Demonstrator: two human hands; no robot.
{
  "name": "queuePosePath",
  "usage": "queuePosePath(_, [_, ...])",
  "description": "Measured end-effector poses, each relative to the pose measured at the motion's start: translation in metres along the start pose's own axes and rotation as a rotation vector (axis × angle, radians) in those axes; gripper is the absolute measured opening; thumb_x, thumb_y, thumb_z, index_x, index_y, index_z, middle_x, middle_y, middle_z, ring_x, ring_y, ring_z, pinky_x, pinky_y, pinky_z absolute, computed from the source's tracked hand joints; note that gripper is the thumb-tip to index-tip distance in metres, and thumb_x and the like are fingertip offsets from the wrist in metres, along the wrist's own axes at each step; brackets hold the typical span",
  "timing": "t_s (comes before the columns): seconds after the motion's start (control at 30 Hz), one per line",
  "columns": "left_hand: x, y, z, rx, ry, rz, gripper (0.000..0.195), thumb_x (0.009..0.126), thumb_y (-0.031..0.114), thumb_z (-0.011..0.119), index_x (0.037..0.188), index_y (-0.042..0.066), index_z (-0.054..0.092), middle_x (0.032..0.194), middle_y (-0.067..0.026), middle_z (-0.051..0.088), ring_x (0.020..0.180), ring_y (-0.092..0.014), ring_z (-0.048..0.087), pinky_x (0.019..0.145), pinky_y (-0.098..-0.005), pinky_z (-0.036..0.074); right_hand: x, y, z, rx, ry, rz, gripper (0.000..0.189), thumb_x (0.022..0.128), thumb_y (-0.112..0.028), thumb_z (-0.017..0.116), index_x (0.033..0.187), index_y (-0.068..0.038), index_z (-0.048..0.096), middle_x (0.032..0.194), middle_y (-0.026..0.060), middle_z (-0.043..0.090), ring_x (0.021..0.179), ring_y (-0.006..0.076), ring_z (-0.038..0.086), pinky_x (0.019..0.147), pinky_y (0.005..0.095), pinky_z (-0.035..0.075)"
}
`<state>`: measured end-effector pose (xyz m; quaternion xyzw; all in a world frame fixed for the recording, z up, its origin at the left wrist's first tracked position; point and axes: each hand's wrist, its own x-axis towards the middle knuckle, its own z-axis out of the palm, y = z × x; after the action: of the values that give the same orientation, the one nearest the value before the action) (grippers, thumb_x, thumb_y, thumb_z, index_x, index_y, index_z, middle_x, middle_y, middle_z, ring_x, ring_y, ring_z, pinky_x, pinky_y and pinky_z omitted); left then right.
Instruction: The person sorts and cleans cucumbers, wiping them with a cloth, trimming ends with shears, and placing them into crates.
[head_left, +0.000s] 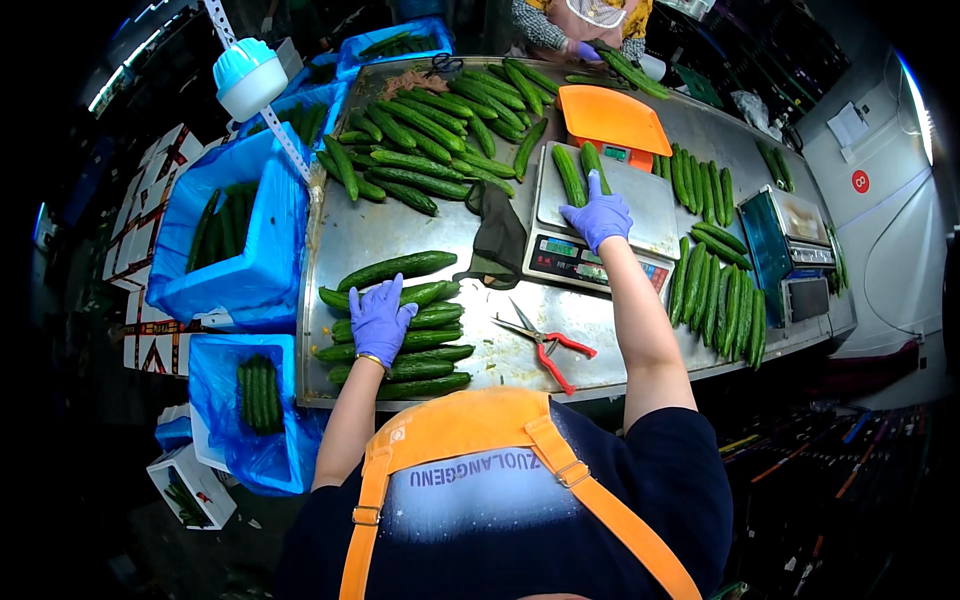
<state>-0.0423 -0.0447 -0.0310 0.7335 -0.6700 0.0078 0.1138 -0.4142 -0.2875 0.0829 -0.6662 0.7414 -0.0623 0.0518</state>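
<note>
My left hand (379, 319), in a purple glove, lies over a row of cucumbers (420, 391) at the table's near left. Its fingers are spread across the upper ones, and whether they grip one is hidden. My right hand (602, 216), gloved alike, reaches over a digital weighing scale (652, 217) with a lit display. Two cucumbers lie on its metal pan. The index finger rests along the right cucumber (591, 159), and the thumb is by the lower end of the left cucumber (568, 174); a firm hold cannot be made out.
Red-handled pliers (551, 345) lie jaws-open near the front edge, beside a dark cloth (496, 232). A cucumber heap (431, 135) lies behind. An orange-trayed scale (615, 120) stands beyond. Blue-lined crates (289, 217) flank the left side. Rows of cucumbers (720, 300) lie right. A person's gloved hand (587, 51) holds cucumbers opposite.
</note>
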Motion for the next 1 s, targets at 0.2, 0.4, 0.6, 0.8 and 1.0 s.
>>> queuePosePath(0.2, [0.001,0.003,-0.002,-0.012,0.004,0.008,0.066,0.1,0.052,0.056,0.155,0.018,0.048,0.146,-0.0078,0.06,0.136,-0.026,0.051,0.126,-0.0586,0.013,0.02,0.032,0.006,0.305,-0.007,-0.153,0.076,0.089,-0.039,0.068,0.158,-0.02,0.045,0.116,0.0212,0.07,0.107,0.0358,0.07,0.098,0.0481,0.054])
queuePosePath(0.4, [-0.002,0.001,-0.002,-0.046,-0.006,-0.011,0.065,0.1,0.052,0.055,0.155,0.018,0.048,0.147,-0.0081,0.059,0.137,-0.026,0.051,0.127,-0.058,0.011,-0.063,0.061,-0.021,2.05,-0.725,-0.189,0.073,0.101,-0.048,0.055,0.15,0.005,0.042,0.128,0.026,0.062,0.092,0.0262,0.067,0.075,0.0392,0.06])
queuePosePath(0.6, [0.001,0.002,-0.002,-0.05,-0.002,0.0,0.065,0.099,0.052,0.056,0.155,0.019,0.048,0.146,-0.0091,0.06,0.137,-0.026,0.052,0.127,-0.0587,0.011,-0.123,0.087,0.0,2.435,-0.953,-0.341,0.09,0.091,-0.057,0.066,0.157,-0.002,0.036,0.135,0.0261,0.055,0.096,0.0303,0.062,0.072,0.0405,0.057])
queuePosePath(0.8, [0.0,0.0,0.003,-0.018,0.03,0.033,0.064,0.098,0.049,0.058,0.154,0.019,0.049,0.14,-0.01,0.063,0.132,-0.028,0.054,0.126,-0.0587,0.015,-0.15,0.141,-0.001,2.204,-0.745,-0.27,0.083,0.091,-0.047,0.069,0.155,-0.002,0.041,0.138,0.0292,0.056,0.104,0.0349,0.064,0.082,0.0451,0.058])
queuePosePath(1.0, [0.001,0.002,0.005,0.022,0.012,0.032,0.064,0.099,0.047,0.058,0.156,0.021,0.048,0.14,-0.0077,0.063,0.133,-0.026,0.053,0.126,-0.0558,0.015,-0.159,0.245,-0.038,1.757,-0.218,-0.037,0.088,0.093,-0.026,0.074,0.164,-0.008,0.025,0.135,0.0203,0.063,0.101,0.0282,0.071,0.086,0.0386,0.059])
